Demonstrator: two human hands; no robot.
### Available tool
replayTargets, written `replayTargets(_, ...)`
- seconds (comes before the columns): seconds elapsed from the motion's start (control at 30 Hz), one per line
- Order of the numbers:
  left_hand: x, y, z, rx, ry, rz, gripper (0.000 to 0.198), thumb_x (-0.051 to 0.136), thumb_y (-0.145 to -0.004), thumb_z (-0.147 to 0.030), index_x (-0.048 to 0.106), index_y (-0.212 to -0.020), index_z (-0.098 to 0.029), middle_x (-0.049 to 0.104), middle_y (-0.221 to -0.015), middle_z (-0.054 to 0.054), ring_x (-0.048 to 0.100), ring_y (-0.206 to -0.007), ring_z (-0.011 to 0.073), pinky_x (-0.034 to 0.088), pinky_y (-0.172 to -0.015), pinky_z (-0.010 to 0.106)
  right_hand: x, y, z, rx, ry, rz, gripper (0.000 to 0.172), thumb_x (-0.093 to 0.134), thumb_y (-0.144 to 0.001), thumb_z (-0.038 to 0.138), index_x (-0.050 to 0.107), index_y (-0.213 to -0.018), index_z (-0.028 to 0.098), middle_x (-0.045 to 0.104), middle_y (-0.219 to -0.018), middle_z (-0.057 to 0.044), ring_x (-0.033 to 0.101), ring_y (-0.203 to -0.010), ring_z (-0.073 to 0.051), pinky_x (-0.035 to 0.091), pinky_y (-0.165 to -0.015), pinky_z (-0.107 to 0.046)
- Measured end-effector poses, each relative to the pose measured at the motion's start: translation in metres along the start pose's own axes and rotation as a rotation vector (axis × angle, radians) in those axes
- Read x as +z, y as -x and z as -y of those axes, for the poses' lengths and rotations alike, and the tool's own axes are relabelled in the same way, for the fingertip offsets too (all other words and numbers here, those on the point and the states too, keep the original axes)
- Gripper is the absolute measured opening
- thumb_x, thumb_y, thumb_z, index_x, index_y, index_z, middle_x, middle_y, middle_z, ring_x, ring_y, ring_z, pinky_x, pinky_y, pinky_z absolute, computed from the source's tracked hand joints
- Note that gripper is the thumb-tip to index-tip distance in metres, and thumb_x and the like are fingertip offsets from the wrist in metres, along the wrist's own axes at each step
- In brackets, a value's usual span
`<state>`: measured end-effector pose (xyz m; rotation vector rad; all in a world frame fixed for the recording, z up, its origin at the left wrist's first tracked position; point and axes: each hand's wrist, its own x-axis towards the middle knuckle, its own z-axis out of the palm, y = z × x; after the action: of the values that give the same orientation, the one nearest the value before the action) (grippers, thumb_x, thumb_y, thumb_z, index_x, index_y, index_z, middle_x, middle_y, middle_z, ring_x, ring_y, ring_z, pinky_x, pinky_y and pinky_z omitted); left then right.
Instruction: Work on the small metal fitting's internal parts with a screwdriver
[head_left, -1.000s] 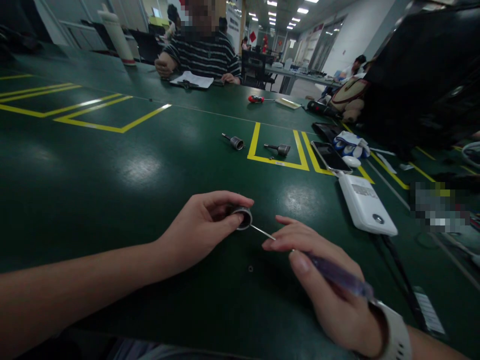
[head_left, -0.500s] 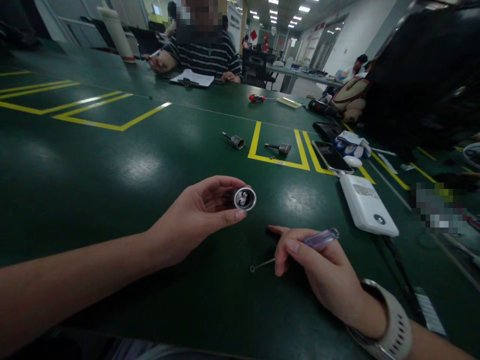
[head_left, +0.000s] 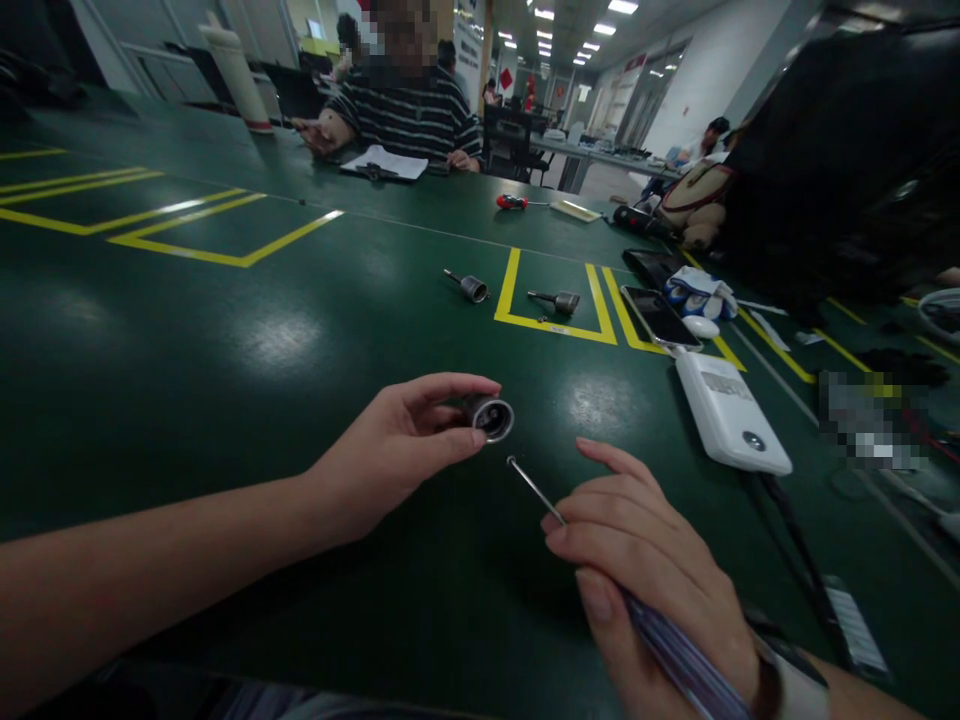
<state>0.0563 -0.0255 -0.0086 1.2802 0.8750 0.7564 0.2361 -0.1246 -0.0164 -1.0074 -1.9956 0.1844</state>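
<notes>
Between the thumb and fingers of my left hand (head_left: 409,435) is a hollow metal cup-shaped part (head_left: 495,421), its round mouth turned towards me and to the right. My right hand (head_left: 652,545) is closed around a screwdriver with a clear purple handle (head_left: 682,645). From its fingers the thin shaft points up and left, and a small round piece, perhaps a screw, sits at the tip (head_left: 512,461). That tip is just below and right of the cup's mouth, apart from it. My right index finger is stretched out.
Two similar metal parts with stems (head_left: 471,288) lie ahead, one inside a yellow tape outline (head_left: 555,328). To the right are a phone (head_left: 660,317), a glove (head_left: 701,290) and a white power bank (head_left: 731,410) with a cable. A red screwdriver (head_left: 513,202) lies farther back, near a seated person (head_left: 405,125).
My right hand has turned the screwdriver, so its handle now points down towards me and its tip has risen nearer the cup. My left hand has lowered and tilted the cup slightly.
</notes>
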Motion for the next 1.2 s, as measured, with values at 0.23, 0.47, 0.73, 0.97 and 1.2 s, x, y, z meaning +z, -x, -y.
replayTargets(0.23,0.007,0.005,-0.002,0.005,-0.078,0.056,0.027,0.069,-0.067,-0.017,0.064,-0.093,-0.019,0.071,-0.093,0.003,0.066,-0.084,0.0172,0.052,-0.077,0.028,0.001,-0.003,-0.002,-0.031,0.020,-0.012,0.024,0.048,-0.077,0.008,0.056,-0.097,0.017,0.067,-0.081,-0.005,0.063,-0.080,-0.018,0.043,-0.097,-0.049)
replayTargets(0.47,0.010,0.006,0.001,0.089,-0.148,0.073,0.022,0.065,-0.067,-0.015,0.066,-0.090,-0.017,0.071,-0.095,0.004,0.066,-0.085,0.0168,0.054,-0.074,0.026,0.004,-0.006,-0.003,-0.045,0.021,-0.018,0.021,0.047,-0.079,0.008,0.058,-0.094,0.015,0.067,-0.079,-0.006,0.063,-0.078,-0.017,0.045,-0.095,-0.047)
replayTargets(0.73,0.011,0.008,0.004,0.288,-0.286,-0.003,0.016,0.059,-0.068,-0.013,0.068,-0.081,-0.016,0.070,-0.095,0.005,0.066,-0.090,0.0180,0.056,-0.074,0.025,0.007,-0.006,-0.002,-0.064,0.013,-0.010,0.018,0.049,-0.079,0.007,0.059,-0.092,0.013,0.067,-0.078,-0.007,0.063,-0.078,-0.017,0.045,-0.095,-0.046)
replayTargets(0.97,0.010,0.007,0.007,0.303,-0.293,-0.027,0.014,0.058,-0.070,-0.012,0.068,-0.079,-0.015,0.070,-0.095,0.005,0.065,-0.094,0.0186,0.056,-0.077,0.026,0.007,-0.006,0.001,-0.076,0.030,-0.003,0.018,0.051,-0.077,0.004,0.060,-0.092,0.011,0.066,-0.080,-0.008,0.062,-0.080,-0.017,0.044,-0.096,-0.044)
replayTargets(1.2,0.000,-0.006,0.007,0.228,-0.263,0.118,0.036,0.060,-0.069,-0.012,0.058,-0.105,-0.015,0.067,-0.099,0.005,0.065,-0.090,0.0170,0.054,-0.080,0.030,0.004,-0.005,-0.005,0.056,-0.052,0.011,0.023,0.049,-0.081,0.006,0.057,-0.101,0.015,0.066,-0.093,-0.006,0.060,-0.092,-0.015,0.040,-0.099,-0.038)
